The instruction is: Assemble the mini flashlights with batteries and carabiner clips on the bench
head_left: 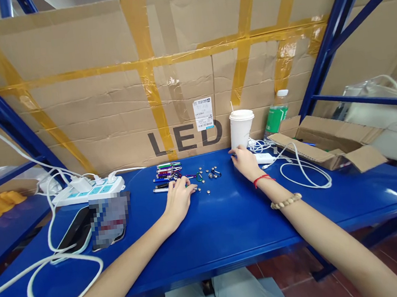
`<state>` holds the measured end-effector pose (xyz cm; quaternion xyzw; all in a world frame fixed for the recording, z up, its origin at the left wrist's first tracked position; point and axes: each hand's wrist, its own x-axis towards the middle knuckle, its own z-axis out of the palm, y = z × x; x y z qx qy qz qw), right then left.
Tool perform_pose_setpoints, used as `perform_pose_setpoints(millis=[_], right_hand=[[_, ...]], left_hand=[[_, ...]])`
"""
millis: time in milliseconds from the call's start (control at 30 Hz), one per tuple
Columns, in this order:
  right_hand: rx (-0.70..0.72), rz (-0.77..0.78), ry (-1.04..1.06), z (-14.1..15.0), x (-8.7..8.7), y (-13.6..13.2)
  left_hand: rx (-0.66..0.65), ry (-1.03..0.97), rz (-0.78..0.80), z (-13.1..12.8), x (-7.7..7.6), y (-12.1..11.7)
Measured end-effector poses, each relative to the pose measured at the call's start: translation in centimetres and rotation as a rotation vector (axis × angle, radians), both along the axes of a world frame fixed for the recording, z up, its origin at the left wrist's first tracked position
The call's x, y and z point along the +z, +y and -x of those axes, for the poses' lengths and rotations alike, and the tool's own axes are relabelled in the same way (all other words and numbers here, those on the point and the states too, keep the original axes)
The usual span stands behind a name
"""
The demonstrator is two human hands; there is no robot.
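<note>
Cardboard panel: a tall brown sheet (109, 106) behind the paper cup (241, 130), crossed by yellow tape and printed "LED", with a white label left of the cup.
Bench: glossy blue (228, 225), beneath the cup and everything set around it.
Open carton: low, brown (318, 140), right of the cup, beyond the bottle.
Power strip: white (96, 190), well left of the cup, with plugs and cables in it.
Phone: dark screen, pale case (74, 232), lying left and nearer the viewer than the cup, beside a pixelated item (110, 221).
Left hand: palm down (180, 195), left of the cup, fingers bent over the right ends of the lower tubes; whether it grips one cannot be told.
Right hand: palm down (245, 162), at the cup's base, fingers half curled; contact and grip are unclear.
Bottle: clear, green label, white cap (276, 117), just right of the cup.
White cable: looped (306, 182), right of and nearer than the cup.
Metallic tubes: slim, multicoloured, with clips (167, 171), in a stacked row left of the cup.
Silvery discs: small, round (208, 192), scattered between cup and tubes.
</note>
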<state>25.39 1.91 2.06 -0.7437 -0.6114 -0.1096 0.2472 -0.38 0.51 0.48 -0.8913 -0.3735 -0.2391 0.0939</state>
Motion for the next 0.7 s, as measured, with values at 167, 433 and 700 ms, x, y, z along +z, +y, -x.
perform_pose_setpoints(millis=[167, 433, 700], right_hand=[[0.372, -0.273, 0.237, 2.5, 0.5, -0.3], [0.621, -0.279, 0.373, 5.6, 0.2, -1.6], [0.711, -0.204, 0.448, 7.6, 0.1, -2.6]], left_hand=[[0.027, -0.022, 0.012, 0.0, -0.2, 0.1], [0.043, -0.017, 0.135, -0.1, -0.4, 0.3], [0.021, -0.139, 0.223, 0.0, 0.0, -0.1]])
